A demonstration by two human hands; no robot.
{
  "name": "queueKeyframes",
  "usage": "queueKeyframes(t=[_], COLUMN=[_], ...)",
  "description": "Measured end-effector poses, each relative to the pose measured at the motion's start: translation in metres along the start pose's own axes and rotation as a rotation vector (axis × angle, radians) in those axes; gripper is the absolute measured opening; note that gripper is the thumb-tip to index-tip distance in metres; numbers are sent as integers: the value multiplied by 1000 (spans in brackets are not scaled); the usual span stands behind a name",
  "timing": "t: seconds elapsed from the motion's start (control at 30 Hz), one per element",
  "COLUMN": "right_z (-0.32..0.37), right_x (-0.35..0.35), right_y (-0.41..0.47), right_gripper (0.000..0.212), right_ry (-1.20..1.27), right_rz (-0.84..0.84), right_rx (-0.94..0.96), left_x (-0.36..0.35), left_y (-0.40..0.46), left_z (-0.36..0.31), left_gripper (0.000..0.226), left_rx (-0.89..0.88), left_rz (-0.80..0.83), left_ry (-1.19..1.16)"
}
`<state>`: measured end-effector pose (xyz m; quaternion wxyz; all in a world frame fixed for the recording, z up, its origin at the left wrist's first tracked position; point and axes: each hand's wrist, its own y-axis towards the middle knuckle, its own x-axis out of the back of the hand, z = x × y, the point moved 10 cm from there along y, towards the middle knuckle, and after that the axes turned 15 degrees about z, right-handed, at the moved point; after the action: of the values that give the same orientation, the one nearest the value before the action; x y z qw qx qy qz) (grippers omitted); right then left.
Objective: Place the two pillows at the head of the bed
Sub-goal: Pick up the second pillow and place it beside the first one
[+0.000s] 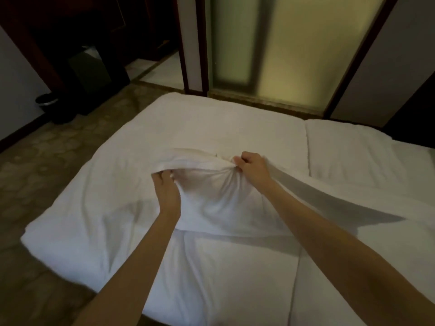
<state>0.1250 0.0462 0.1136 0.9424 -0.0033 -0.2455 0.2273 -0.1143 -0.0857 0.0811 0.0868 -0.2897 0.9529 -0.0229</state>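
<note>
On white bed (235, 278), carpeted room.

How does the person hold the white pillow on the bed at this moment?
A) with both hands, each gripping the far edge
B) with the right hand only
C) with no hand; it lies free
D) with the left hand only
A: the left hand and the right hand both pinch bunched fabric at the far edge of the pillow.

2 bare forearms, no sleeves in view
</note>
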Motion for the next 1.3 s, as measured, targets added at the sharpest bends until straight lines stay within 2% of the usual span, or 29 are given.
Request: queueKeyframes(t=[0.07, 0.17, 0.23, 0.33, 0.4, 0.47, 0.5, 0.57, 0.63, 0.7, 0.77, 0.83, 0.9, 1.0, 1.13, 1.3], right_z=[-3, -5, -8, -12, -11, -4, -1, -9, -45, -88, -104, -105, -105, -98, -62, -13], right_x=[-10, -14, -13, -9, -4, 2, 4, 12, 24, 38, 43, 35, 23, 25, 56, 103], right_y=[11, 24, 29, 29, 28, 21, 16, 10, 12, 12, 14, 22, 28, 31, 25, -1], right_gripper=[46, 43, 34, 29, 25, 11, 14, 55, 101, 118, 109, 82, 65, 58, 49, 46], right_ry=[8, -17, 5, -36, -174, -443, -620, -919, -1047, -1088, -1127, -1142, -1090, -996, -865, -783], right_rz=[15, 39, 56, 81, 82, 24, -28, -117, -12, 154, 231, 248, 266, 237, 170, 141], right_rx=[1, 14, 18, 27, 55, 123, 162, 144, -67, -292, -341, -263, -231, -237, -162, -105], left_x=[-13, -62, -91, -109, -117, -124, -127, -124, -115, -102, -90, -84, -83, -90, -111, -154], left_y=[3, 13, 22, 43, 57, 62, 64, 74, 86, 97, 107, 112, 111, 100, 83, 52], left_z=[-41, -59, -39, -8, -3, -4, -2, 5, 14, 24, 36, 45, 51, 54, 30, -13], left_gripper=[24, 53, 66, 72, 67, 54, 47, 42, 41, 41, 40, 38, 40, 49, 54, 53], left_rx=[-289, -582, -655, -618, -611, -652, -676, -657, -588, -505, -411, -343, -324, -316, -311, -399], left_rz=[70, 242, 416, 585, 589, 586, 595, 608, 604, 589, 566, 530, 486, 434, 345, 285], left_ry=[400, 1120, 1454, 1672, 1672, 1659, 1655, 1653, 1625, 1580, 1549, 1534, 1538, 1522, 1263, 1024])
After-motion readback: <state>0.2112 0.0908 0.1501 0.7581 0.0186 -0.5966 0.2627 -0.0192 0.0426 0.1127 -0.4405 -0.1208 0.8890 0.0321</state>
